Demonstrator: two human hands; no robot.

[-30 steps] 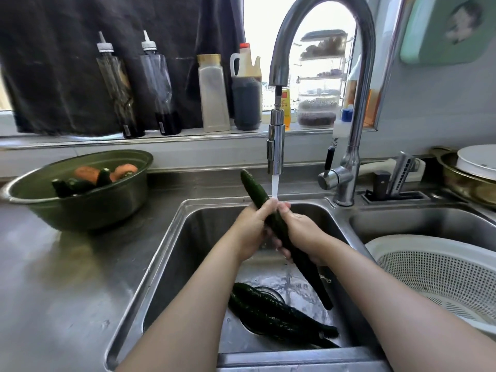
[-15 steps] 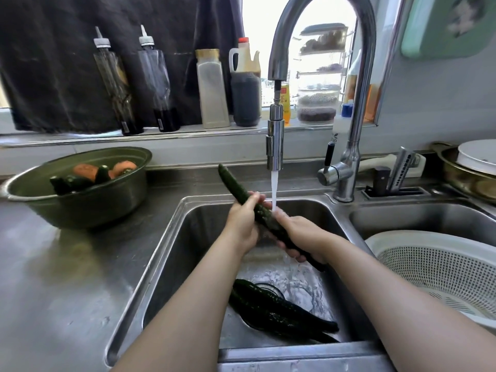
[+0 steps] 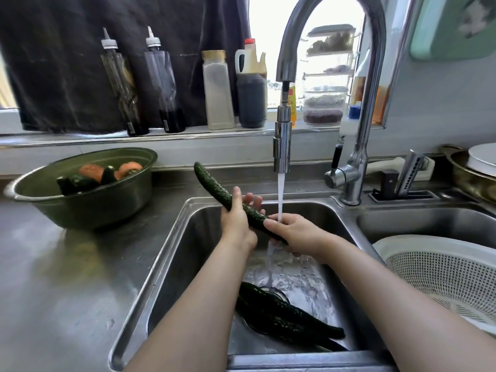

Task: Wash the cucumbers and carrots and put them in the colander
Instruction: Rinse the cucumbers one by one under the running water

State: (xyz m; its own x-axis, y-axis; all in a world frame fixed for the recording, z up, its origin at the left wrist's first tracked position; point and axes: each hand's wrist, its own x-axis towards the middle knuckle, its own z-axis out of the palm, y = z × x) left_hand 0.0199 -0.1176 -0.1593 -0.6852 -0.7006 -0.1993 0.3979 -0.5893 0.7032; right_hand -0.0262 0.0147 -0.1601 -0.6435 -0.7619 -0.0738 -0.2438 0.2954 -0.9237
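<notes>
- So, both hands are on one long bumpy cucumber [image 3: 214, 187] over the left sink basin [image 3: 188, 253], and it's tilted with the far end pointing up and to the left.
- The left hand [image 3: 237, 222] is wrapped around the middle of it, thumb on top, fingers curled behind.
- The right hand [image 3: 292, 232] grips the lower end, which is hidden inside the fist (can't see the tip at all).
- Water from the faucet [image 3: 281, 146] runs in a thin stream [image 3: 280, 197] straight onto the right hand's knuckles, then drips down into the basin.
- Down at the bottom of that same basin there's a little pile of more cucumbers [image 3: 284, 315] lying over the drain, wet and dark. Two or three, hard to count.
- The colander [image 3: 440, 267] is white plastic and sits in the right basin, just beside the right forearm. The part I can see has nothing in it.
- Over on the left counter [image 3: 53, 277] there's a green bowl [image 3: 88, 205] with carrots [image 3: 92, 171] and a few more dark cucumber pieces in it, well apart from the sink.
- Along the windowsill behind: a row of sauce bottles [image 3: 163, 84] (some clear, some dark).
</notes>
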